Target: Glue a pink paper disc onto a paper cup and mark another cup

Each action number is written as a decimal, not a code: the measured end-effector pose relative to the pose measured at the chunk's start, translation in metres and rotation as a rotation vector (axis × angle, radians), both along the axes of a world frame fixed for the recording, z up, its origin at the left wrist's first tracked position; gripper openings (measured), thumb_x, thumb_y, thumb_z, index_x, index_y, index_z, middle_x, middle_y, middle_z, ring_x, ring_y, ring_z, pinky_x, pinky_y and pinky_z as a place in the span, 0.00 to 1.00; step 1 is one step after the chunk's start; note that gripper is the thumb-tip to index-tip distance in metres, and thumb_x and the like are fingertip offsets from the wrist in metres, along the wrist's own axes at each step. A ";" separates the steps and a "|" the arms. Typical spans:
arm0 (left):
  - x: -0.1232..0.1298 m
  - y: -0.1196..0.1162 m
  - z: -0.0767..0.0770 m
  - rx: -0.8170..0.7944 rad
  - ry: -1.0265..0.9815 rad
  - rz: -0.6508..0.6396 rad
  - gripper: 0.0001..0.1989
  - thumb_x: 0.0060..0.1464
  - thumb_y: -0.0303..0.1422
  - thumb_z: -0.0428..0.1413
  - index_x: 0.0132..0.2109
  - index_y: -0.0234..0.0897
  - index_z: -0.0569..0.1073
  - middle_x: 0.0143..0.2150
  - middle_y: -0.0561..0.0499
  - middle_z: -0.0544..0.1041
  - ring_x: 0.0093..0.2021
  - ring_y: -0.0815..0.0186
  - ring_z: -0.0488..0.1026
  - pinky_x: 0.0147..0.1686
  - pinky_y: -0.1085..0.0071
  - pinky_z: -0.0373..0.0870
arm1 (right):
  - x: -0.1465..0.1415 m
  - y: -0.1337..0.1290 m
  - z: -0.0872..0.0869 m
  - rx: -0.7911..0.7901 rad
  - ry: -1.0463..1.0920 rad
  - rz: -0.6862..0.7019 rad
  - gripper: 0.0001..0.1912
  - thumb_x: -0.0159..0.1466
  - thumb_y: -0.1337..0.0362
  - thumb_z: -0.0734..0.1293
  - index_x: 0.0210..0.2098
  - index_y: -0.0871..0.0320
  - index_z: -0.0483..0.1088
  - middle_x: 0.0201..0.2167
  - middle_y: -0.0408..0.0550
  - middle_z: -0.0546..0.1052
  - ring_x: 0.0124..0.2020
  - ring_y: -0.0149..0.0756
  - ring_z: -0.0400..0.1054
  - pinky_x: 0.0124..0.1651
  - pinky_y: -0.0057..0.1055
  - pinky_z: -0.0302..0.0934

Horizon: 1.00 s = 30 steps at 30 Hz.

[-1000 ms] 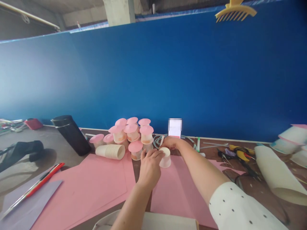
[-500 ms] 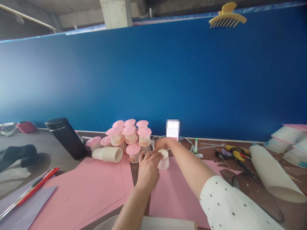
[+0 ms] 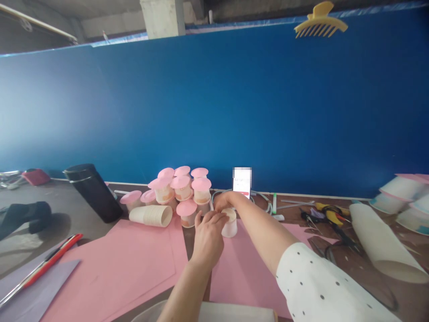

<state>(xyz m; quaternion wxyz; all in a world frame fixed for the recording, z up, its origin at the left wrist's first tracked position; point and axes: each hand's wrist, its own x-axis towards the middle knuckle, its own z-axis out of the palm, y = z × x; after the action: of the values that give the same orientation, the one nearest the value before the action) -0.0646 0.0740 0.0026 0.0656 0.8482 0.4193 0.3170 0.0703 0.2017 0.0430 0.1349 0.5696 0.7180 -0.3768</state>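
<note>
Cup (image 3: 229,229) upside down at far edge of pink sheet (image 3: 246,273), left hand (image 3: 209,232) touching, right hand (image 3: 225,201) just behind; can't tell either grip. Pink-topped cups (image 3: 186,210) crowd left, sheet open nearer

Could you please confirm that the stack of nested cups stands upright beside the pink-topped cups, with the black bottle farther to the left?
Not quite: the head view shows the stack of nested cups lying on its side. It is beside the pink-topped cups, with the black bottle farther to the left.
</note>
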 end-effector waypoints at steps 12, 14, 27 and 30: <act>-0.001 -0.003 0.004 0.017 0.008 0.000 0.27 0.50 0.17 0.45 0.52 0.47 0.73 0.53 0.53 0.76 0.57 0.60 0.66 0.61 0.50 0.44 | 0.044 -0.064 0.034 0.423 0.374 -0.484 0.10 0.56 0.63 0.69 0.36 0.61 0.75 0.35 0.47 0.77 0.37 0.36 0.71 0.38 0.26 0.63; -0.002 -0.003 0.004 0.022 0.010 -0.004 0.27 0.50 0.17 0.45 0.51 0.46 0.73 0.53 0.52 0.76 0.57 0.60 0.66 0.61 0.50 0.44 | 0.049 -0.087 0.036 0.572 0.425 -0.615 0.13 0.59 0.60 0.65 0.39 0.61 0.75 0.35 0.48 0.78 0.37 0.36 0.71 0.36 0.25 0.61; -0.005 -0.002 0.008 -0.021 0.038 -0.033 0.30 0.46 0.16 0.46 0.52 0.46 0.73 0.53 0.51 0.76 0.55 0.61 0.67 0.60 0.54 0.48 | 0.015 -0.208 -0.013 0.721 0.578 -0.840 0.14 0.57 0.57 0.63 0.41 0.54 0.73 0.30 0.44 0.78 0.27 0.33 0.69 0.31 0.26 0.61; -0.005 -0.001 0.008 -0.021 0.033 -0.035 0.28 0.47 0.17 0.46 0.51 0.45 0.74 0.53 0.51 0.75 0.55 0.61 0.67 0.59 0.55 0.49 | 0.008 -0.206 -0.029 0.649 0.534 -0.768 0.16 0.60 0.57 0.61 0.45 0.51 0.73 0.36 0.43 0.79 0.32 0.33 0.72 0.35 0.26 0.63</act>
<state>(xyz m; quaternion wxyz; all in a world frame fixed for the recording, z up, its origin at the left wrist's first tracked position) -0.0699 0.0726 0.0102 0.0729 0.8597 0.4088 0.2974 0.0782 -0.0045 0.0136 -0.3796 0.6870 0.5476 -0.2899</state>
